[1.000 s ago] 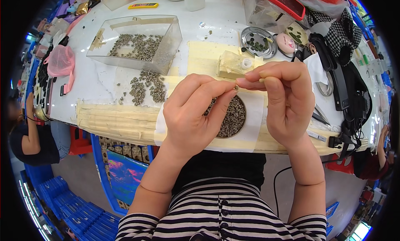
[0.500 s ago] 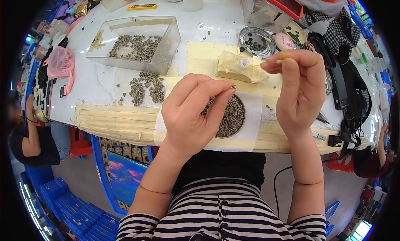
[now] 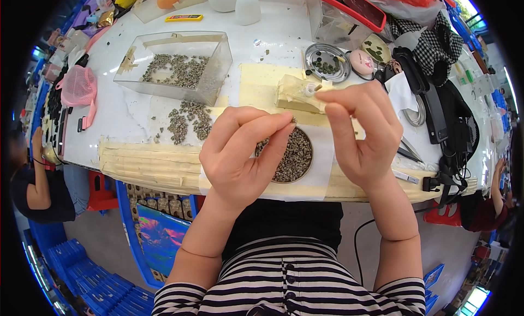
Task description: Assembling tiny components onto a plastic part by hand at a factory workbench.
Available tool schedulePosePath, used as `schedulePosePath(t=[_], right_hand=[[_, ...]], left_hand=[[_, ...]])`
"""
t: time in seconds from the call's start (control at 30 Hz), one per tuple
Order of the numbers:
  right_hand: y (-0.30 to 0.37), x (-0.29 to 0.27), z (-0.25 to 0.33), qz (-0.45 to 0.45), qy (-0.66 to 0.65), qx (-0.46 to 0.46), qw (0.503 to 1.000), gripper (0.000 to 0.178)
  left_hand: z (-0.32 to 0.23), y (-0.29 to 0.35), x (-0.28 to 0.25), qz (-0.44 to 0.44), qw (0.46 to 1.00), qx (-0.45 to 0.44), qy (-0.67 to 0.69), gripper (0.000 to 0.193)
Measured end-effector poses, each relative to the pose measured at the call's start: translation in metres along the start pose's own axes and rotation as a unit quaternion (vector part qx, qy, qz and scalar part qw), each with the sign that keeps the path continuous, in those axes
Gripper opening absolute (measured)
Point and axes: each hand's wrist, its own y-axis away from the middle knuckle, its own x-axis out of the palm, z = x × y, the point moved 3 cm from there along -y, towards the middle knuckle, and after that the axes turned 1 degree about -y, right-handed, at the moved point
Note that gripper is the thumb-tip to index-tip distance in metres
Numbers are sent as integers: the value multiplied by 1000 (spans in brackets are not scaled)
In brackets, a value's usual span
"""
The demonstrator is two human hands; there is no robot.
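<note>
My left hand (image 3: 240, 152) is closed in a pinch on a small metal part (image 3: 295, 119), its fingertips over the rim of a round dish (image 3: 297, 163) heaped with similar small parts. The palm and fingers cover the dish's left side. My right hand (image 3: 363, 133) is closed, thumb and forefinger brought together at a small white cup (image 3: 310, 90). A thin stick (image 3: 319, 88) shows only as a short tip beside the forefinger, at the cup's mouth; the rest of it is hidden. The cup sits on a taped block (image 3: 292, 95).
A clear bin (image 3: 218, 70) holds many small metal parts, with a loose pile (image 3: 185, 119) in front of it. Right of the block are a metal dish (image 3: 327, 62) with dark bits, a pink round case (image 3: 361, 62) and tweezers (image 3: 409, 149). A pink mesh pouch (image 3: 78, 87) lies left.
My right hand has moved left and slightly down, from right of the block to the white cup. My left hand shifted slightly left, still pinching the small part. The whole view shifted a little.
</note>
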Motion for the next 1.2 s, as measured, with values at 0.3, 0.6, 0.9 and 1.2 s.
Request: schedulePosePath(t=[0.3, 0.6, 0.9, 1.2], right_hand=[[17, 17, -2, 111, -342, 259, 896, 11], [9, 7, 10, 16, -89, 4, 996, 14], [14, 13, 6, 51, -170, 75, 981, 15], [18, 15, -2, 52, -259, 159, 951, 15]], left_hand=[[2, 1, 2, -5, 998, 62, -20, 29], [3, 1, 0, 11, 993, 70, -91, 22], [8, 3, -2, 1, 998, 46, -45, 21], [1, 0, -2, 19, 992, 68, -105, 22]])
